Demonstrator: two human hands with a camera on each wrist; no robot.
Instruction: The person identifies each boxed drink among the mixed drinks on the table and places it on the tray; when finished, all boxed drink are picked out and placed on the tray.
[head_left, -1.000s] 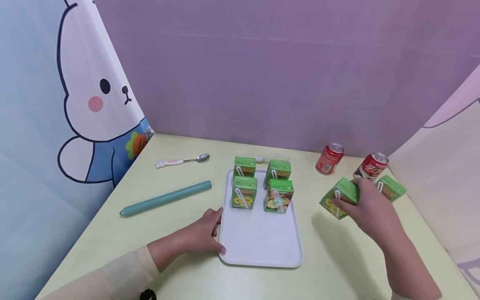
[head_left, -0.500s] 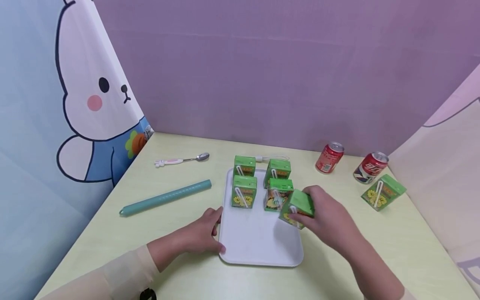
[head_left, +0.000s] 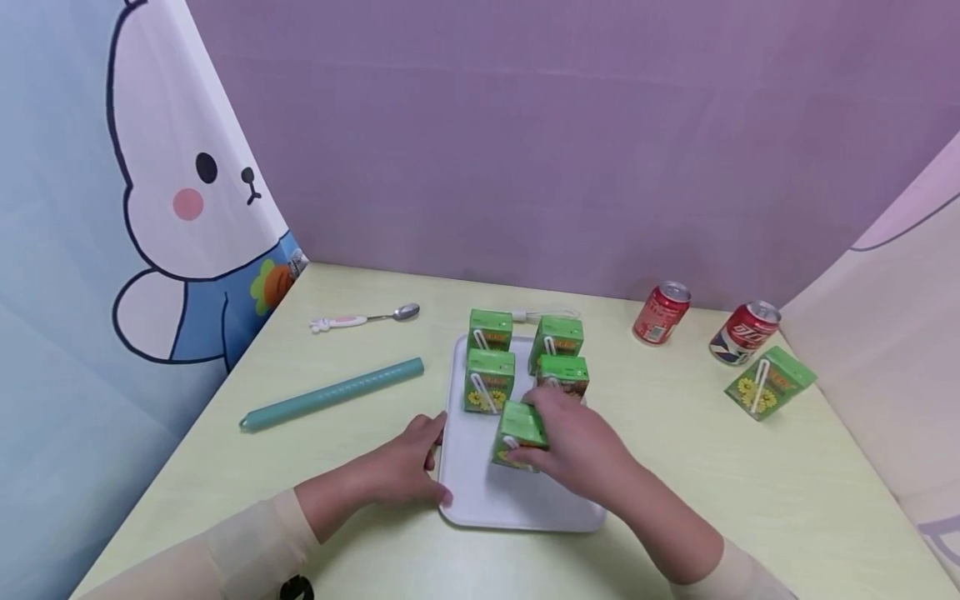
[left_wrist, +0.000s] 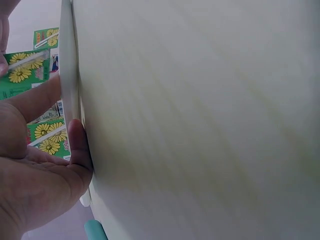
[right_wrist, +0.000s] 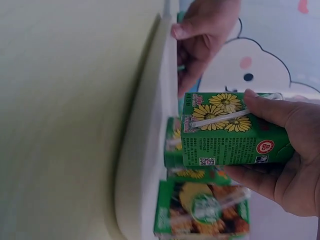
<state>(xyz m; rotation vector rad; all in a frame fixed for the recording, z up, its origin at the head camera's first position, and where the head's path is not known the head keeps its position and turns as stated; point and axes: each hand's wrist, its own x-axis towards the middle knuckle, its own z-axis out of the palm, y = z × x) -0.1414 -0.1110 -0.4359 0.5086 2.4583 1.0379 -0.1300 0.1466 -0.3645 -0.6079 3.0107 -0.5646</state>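
My right hand (head_left: 592,446) grips a green drink carton (head_left: 519,425) with daisies on it, between thumb and fingers. It holds this carton over the front half of the white tray (head_left: 468,496); in the right wrist view the carton (right_wrist: 220,135) hangs above the tray surface. My left hand (head_left: 401,471) grips the tray's left rim, with thumb and fingers at the edge in the left wrist view. Several cartons stand on the tray's back half: a daisy carton (head_left: 489,383), another behind it, and on the right a carton with a dark picture (right_wrist: 205,207) before one more.
One more green carton (head_left: 768,383) stands tilted-looking at the right. Behind it are two red cans, a can (head_left: 742,333) and a can (head_left: 662,313). A teal rod (head_left: 332,395) and a spoon (head_left: 365,319) lie left; a white cord (head_left: 547,316) lies behind the tray.
My right hand has carried the carton leftward from beside the cans, past the tray's right edge, to over the tray. My left hand has stayed at the left rim.
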